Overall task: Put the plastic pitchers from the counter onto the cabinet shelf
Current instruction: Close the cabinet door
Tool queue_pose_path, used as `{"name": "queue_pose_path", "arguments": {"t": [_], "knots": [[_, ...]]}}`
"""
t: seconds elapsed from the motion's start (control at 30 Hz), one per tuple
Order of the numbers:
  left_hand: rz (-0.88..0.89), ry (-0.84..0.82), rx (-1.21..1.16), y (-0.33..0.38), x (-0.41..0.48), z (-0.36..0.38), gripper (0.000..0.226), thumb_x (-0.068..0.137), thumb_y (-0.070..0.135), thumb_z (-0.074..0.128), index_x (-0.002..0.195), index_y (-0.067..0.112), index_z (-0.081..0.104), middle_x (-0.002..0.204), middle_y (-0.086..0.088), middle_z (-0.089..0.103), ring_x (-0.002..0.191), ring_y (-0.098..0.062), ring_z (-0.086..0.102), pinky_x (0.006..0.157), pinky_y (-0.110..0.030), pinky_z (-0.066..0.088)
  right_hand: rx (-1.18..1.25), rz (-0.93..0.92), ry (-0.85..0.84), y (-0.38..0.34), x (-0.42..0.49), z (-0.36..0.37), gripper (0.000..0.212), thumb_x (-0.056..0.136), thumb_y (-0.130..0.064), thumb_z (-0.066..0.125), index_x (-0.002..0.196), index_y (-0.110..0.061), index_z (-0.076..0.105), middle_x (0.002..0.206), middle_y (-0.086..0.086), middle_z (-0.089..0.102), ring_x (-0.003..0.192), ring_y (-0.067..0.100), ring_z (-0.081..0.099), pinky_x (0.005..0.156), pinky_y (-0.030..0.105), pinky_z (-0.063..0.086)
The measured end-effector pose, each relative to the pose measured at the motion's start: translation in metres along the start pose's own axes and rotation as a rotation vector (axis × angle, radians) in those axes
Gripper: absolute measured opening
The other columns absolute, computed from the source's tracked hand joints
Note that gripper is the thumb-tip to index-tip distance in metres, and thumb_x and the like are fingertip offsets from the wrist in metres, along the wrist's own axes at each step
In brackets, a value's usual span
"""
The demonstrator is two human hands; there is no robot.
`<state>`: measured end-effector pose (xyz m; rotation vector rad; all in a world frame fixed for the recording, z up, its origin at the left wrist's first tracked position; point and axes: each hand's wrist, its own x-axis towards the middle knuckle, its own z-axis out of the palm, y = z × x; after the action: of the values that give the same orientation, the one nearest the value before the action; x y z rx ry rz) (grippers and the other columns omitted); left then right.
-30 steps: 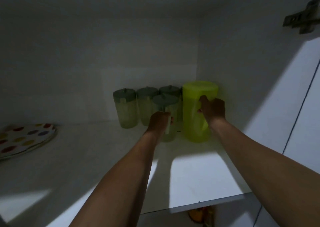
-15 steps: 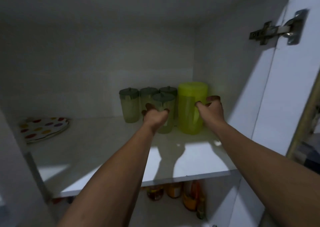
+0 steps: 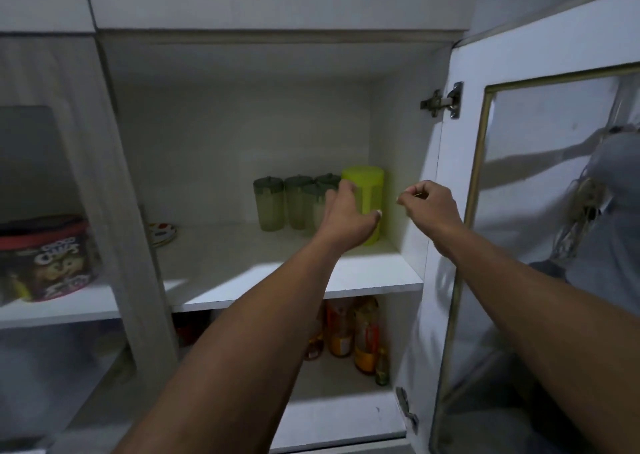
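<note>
A bright yellow-green plastic pitcher [image 3: 367, 190] stands upright at the back right of the white cabinet shelf [image 3: 311, 280]. Left of it stand several pale green pitchers with dark lids [image 3: 268, 204], close together. My left hand [image 3: 346, 218] hovers in front of the pitchers with fingers apart, holding nothing and partly hiding the nearest one. My right hand [image 3: 429, 207] is loosely curled in the air by the cabinet's right wall, apart from the yellow-green pitcher, with nothing in it.
The glass-panelled cabinet door [image 3: 540, 211] stands open at right. A spotted plate [image 3: 162, 233] lies at the shelf's left. Bottles [image 3: 363, 336] fill the shelf below. A cereal tub [image 3: 45, 256] sits behind the left door.
Both hands let go of the pitchers and drew back out of the cabinet. The view pulled back, so the open door and lower shelf now show.
</note>
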<state>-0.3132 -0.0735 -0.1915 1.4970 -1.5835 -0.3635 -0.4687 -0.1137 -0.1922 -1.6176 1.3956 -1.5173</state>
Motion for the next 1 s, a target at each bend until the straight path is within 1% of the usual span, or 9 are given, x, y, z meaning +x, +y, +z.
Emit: {"name": "queue_pose_path", "arguments": {"t": [0.13,0.27,0.33,0.4,0.53,0.67,0.87,0.93,1.0], "knots": [[0.101,-0.034,0.052,0.043,-0.04,-0.013,0.062,0.088,0.031,0.072,0.14,0.016,0.043,0.14,-0.014,0.043,0.124,-0.031,0.051,0.102,-0.038,0.044,-0.005,-0.057,0.047,-0.034,-0.037,-0.041,0.01,0.082,-0.022,0.066,0.087,-0.013,0.068,0.081,0.002,0.067,0.081,0.022,0.064,0.077,0.037,0.053],[0.196,-0.102,0.007,0.075,-0.079,-0.014,0.056,0.09,0.028,0.068,0.138,0.016,0.043,0.143,-0.011,0.042,0.123,-0.027,0.05,0.095,-0.033,0.042,-0.059,-0.124,0.109,-0.057,-0.079,-0.085,0.011,0.089,-0.021,0.064,0.093,-0.011,0.067,0.085,0.001,0.066,0.082,0.019,0.063,0.075,0.032,0.052],[0.265,-0.139,0.003,0.086,-0.102,-0.008,0.054,0.089,0.029,0.068,0.136,0.017,0.045,0.139,-0.01,0.045,0.121,-0.026,0.052,0.093,-0.031,0.042,-0.123,-0.163,0.155,-0.068,-0.104,-0.108,0.01,0.093,-0.021,0.061,0.095,-0.012,0.065,0.084,0.0,0.064,0.079,0.013,0.061,0.069,0.025,0.049],[0.329,-0.168,-0.009,0.098,-0.128,0.0,0.053,0.088,0.029,0.067,0.135,0.017,0.046,0.137,-0.01,0.046,0.122,-0.026,0.053,0.096,-0.034,0.045,-0.183,-0.187,0.215,-0.076,-0.13,-0.131,0.007,0.094,-0.02,0.061,0.095,-0.014,0.064,0.083,-0.002,0.063,0.075,0.009,0.058,0.065,0.021,0.043],[0.368,-0.264,-0.033,0.125,-0.176,0.019,0.057,0.089,0.03,0.069,0.14,0.02,0.045,0.146,-0.009,0.043,0.129,-0.025,0.05,0.105,-0.043,0.048,-0.284,-0.186,0.281,-0.087,-0.182,-0.179,0.005,0.093,-0.021,0.062,0.095,-0.017,0.065,0.084,-0.005,0.064,0.077,0.009,0.058,0.068,0.024,0.046],[0.429,-0.353,-0.06,0.157,-0.219,0.045,0.061,0.086,0.032,0.072,0.139,0.025,0.044,0.145,-0.004,0.043,0.126,-0.023,0.051,0.101,-0.043,0.05,-0.399,-0.266,0.396,-0.096,-0.231,-0.231,0.004,0.091,-0.016,0.064,0.087,-0.019,0.062,0.078,-0.007,0.061,0.074,0.009,0.059,0.067,0.022,0.047],[0.603,-0.418,0.001,0.217,-0.279,0.084,0.068,0.084,0.034,0.071,0.145,0.022,0.043,0.149,-0.006,0.045,0.134,-0.026,0.047,0.108,-0.046,0.047,-0.556,-0.513,0.812,-0.108,-0.278,-0.301,0.008,0.084,-0.016,0.058,0.09,-0.01,0.06,0.086,0.008,0.061,0.075,0.02,0.057,0.068,0.038,0.051],[0.641,-0.443,0.013,0.234,-0.295,0.098,0.07,0.086,0.035,0.069,0.148,0.02,0.041,0.151,-0.007,0.044,0.135,-0.028,0.047,0.11,-0.046,0.044,-0.579,-0.542,0.949,-0.107,-0.287,-0.316,0.02,0.084,-0.02,0.057,0.098,-0.007,0.058,0.1,0.013,0.058,0.089,0.025,0.057,0.076,0.039,0.05],[0.685,-0.455,0.028,0.248,-0.309,0.108,0.071,0.088,0.034,0.067,0.15,0.018,0.037,0.153,-0.008,0.041,0.137,-0.029,0.045,0.113,-0.046,0.042,-0.561,-0.436,1.037,-0.103,-0.291,-0.331,0.033,0.083,-0.027,0.057,0.11,-0.008,0.054,0.116,0.014,0.053,0.108,0.028,0.054,0.088,0.037,0.043]]}}
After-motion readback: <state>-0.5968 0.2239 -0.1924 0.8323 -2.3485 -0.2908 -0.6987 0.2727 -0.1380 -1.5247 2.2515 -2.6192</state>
